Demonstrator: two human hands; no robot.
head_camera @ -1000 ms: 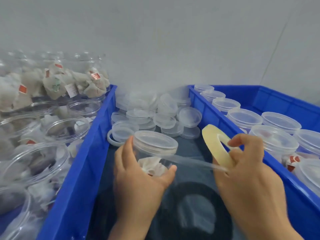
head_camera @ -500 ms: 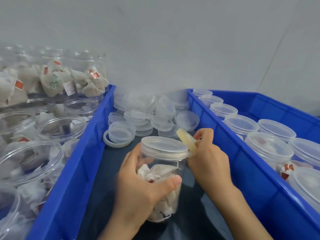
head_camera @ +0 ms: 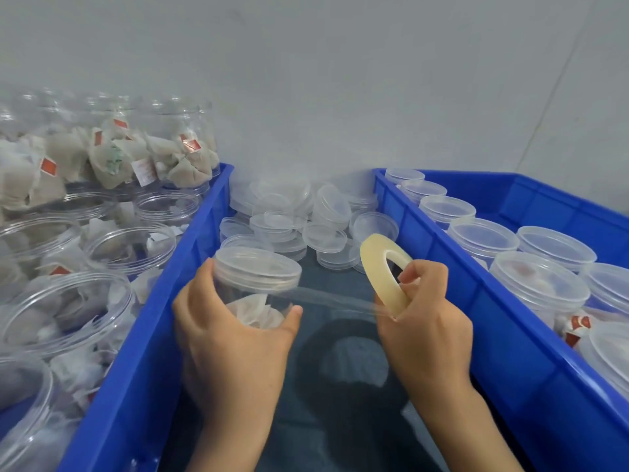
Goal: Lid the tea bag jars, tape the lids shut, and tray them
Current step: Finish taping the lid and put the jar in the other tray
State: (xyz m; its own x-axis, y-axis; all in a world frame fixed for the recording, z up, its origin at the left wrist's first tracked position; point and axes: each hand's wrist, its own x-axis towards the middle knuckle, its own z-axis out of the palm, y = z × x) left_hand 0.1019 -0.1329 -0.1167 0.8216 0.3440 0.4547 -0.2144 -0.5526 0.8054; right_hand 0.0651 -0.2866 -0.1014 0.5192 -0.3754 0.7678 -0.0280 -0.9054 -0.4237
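Both hands, the left hand [head_camera: 231, 338] and the right hand [head_camera: 425, 321], are bare: no gloves, rings, watch or sleeves show on the forearms.

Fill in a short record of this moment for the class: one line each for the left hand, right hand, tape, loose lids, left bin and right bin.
left hand: grips lidded jar
right hand: holds tape roll
tape: clear strip stretched from roll to jar lid
loose lids: piled between bins
left bin: open jars of tea bags
right bin: lidded jars
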